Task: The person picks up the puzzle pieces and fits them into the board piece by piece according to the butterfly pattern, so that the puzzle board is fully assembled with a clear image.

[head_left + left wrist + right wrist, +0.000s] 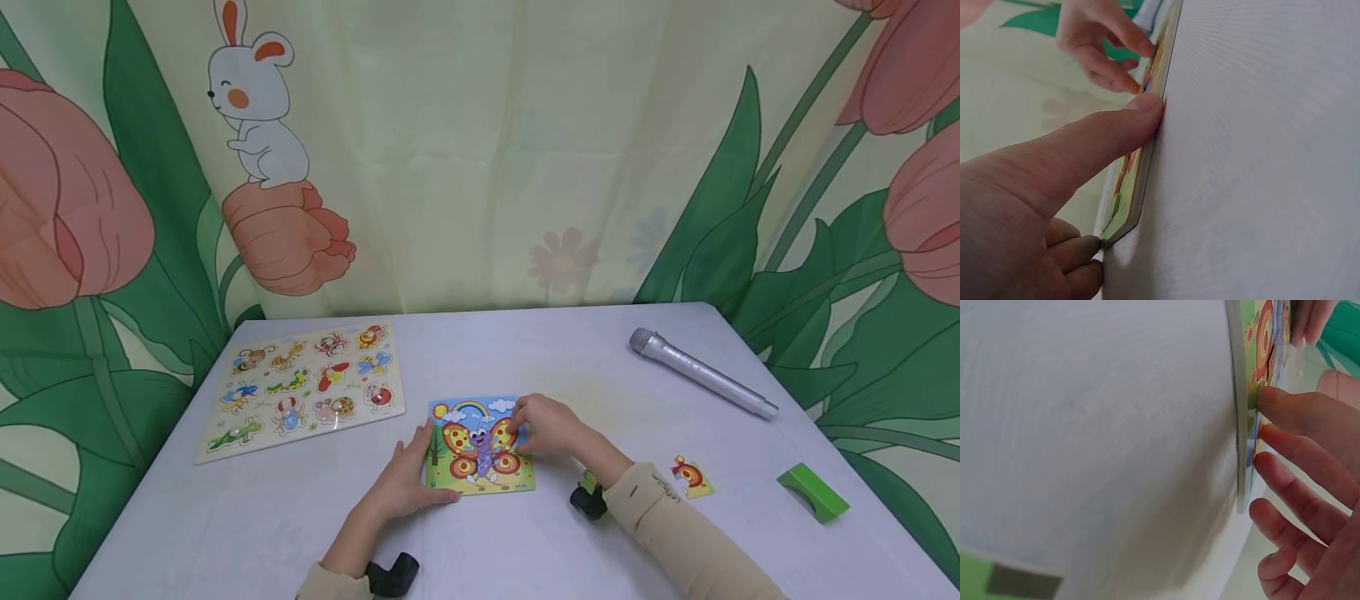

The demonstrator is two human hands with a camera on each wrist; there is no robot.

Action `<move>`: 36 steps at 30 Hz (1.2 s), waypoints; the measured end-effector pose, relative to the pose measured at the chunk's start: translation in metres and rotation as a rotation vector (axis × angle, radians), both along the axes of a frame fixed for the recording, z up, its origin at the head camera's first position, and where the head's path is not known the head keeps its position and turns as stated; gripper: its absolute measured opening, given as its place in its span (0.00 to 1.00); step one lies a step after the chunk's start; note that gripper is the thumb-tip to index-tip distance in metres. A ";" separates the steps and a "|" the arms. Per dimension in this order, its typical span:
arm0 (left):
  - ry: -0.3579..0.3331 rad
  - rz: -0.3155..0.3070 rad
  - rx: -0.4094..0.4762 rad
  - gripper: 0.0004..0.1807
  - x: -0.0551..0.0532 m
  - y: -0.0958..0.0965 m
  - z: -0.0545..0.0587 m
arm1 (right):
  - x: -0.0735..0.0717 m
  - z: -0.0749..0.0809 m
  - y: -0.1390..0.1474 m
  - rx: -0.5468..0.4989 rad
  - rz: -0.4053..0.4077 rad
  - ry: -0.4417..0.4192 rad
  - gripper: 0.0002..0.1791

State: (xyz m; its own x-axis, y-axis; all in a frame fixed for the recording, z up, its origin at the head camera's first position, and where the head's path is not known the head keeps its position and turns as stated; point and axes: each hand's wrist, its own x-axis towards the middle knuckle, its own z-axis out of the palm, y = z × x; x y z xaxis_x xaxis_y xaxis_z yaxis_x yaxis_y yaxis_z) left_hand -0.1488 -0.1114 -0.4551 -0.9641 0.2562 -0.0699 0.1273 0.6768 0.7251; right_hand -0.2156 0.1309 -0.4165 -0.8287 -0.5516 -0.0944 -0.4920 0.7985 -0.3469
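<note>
A square butterfly jigsaw puzzle (480,483) lies flat near the table's middle. My left hand (407,481) steadies its near left corner, thumb straight along the front edge and fingers along the left side. In the left wrist view the thumb (1110,131) presses against the board's edge. At the upper right wing, my right hand (551,427) touches the puzzle with thumb and fingertips. The right wrist view shows that thumb (1282,403) and the first fingers, slightly bent and apart, resting on the picture surface, with the other fingers off the board.
A pegboard with insect pictures (300,387) lies at the left. At the right are a silver microphone (705,375), a loose snail piece (693,477) and a green arch block (813,492). Another greenish piece (587,481) is partly hidden by the right wrist. A printed curtain (465,167) hangs behind.
</note>
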 end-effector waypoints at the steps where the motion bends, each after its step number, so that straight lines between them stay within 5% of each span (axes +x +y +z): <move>1: 0.003 -0.001 -0.001 0.61 0.000 0.000 0.000 | 0.000 0.000 0.000 -0.004 -0.001 0.000 0.13; 16: 0.011 -0.004 0.004 0.61 0.000 -0.001 -0.003 | 0.012 0.010 0.025 -0.307 0.003 -0.087 0.19; 36: 0.009 0.003 -0.003 0.61 0.000 -0.001 -0.001 | 0.052 0.010 0.090 -0.305 -0.060 -0.088 0.25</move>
